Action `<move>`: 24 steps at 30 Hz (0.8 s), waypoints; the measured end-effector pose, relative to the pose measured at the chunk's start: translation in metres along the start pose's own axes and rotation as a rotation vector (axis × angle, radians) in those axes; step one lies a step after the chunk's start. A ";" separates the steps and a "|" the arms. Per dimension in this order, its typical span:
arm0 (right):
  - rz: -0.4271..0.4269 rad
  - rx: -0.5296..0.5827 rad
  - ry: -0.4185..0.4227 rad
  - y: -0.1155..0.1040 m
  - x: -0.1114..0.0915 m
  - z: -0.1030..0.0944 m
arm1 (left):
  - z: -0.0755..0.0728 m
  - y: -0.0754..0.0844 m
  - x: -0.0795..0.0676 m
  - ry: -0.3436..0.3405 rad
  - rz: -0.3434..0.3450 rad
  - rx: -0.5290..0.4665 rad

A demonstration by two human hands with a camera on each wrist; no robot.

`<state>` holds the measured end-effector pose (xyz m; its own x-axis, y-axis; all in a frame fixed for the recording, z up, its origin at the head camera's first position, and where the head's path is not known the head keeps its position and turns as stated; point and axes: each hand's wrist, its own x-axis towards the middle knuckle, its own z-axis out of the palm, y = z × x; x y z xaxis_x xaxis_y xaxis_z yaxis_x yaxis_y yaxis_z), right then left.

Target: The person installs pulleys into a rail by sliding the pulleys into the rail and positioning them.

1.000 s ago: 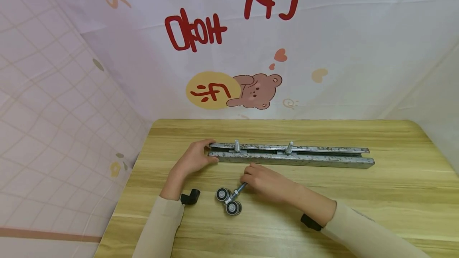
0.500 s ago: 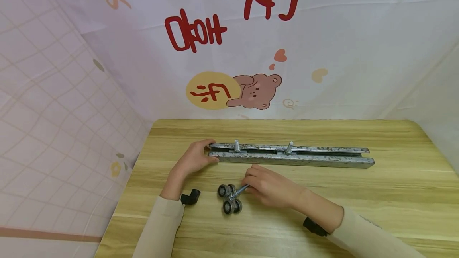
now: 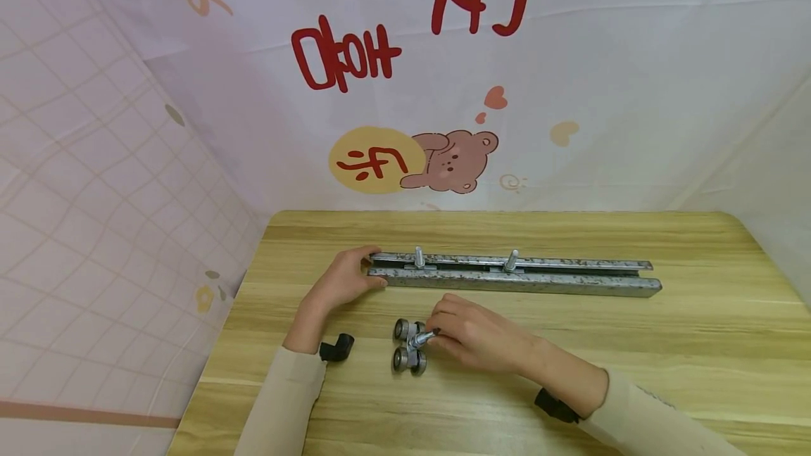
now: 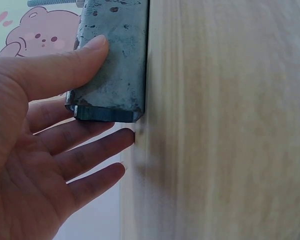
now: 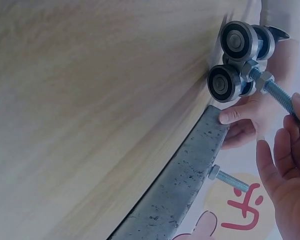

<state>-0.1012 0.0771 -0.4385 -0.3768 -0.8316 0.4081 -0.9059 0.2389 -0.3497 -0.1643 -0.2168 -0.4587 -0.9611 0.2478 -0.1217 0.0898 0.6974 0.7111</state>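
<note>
A long, worn steel track rail (image 3: 570,286) lies across the table with its slot upward. Two threaded bolts (image 3: 419,257) stick up from the slot, each with a metal piece at its base. My left hand (image 3: 342,276) grips the rail's left end, thumb on the near side; in the left wrist view its lower fingers are spread past the end. My right hand (image 3: 478,333) pinches the threaded stem of a roller trolley (image 5: 232,40) near its tip. Its wheels, in pairs, are on the near side of the rail, apart from it. Nuts sit on the stem in the right wrist view.
The wood-grain table (image 3: 697,343) meets a printed white cloth wall (image 3: 602,90) at the back and a grid-patterned cloth (image 3: 95,160) at the left. A black fitting (image 3: 337,348) is at the left wrist and another (image 3: 556,404) at the right.
The trolley has turned in my right hand: its wheels swung round and slightly right, and its stem now points more upward. The left hand and rail look still.
</note>
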 end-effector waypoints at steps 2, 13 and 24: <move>0.007 0.006 0.001 -0.001 0.000 0.000 | 0.000 0.001 0.000 0.000 -0.001 0.001; -0.009 0.010 0.038 -0.003 0.002 0.001 | 0.000 0.001 0.000 -0.001 0.006 -0.001; 0.038 -0.007 0.087 -0.001 0.001 0.001 | -0.001 0.000 0.001 0.000 0.006 0.004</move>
<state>-0.1001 0.0758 -0.4381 -0.4257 -0.7751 0.4669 -0.8920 0.2728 -0.3604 -0.1650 -0.2171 -0.4584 -0.9607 0.2517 -0.1175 0.0962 0.6984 0.7092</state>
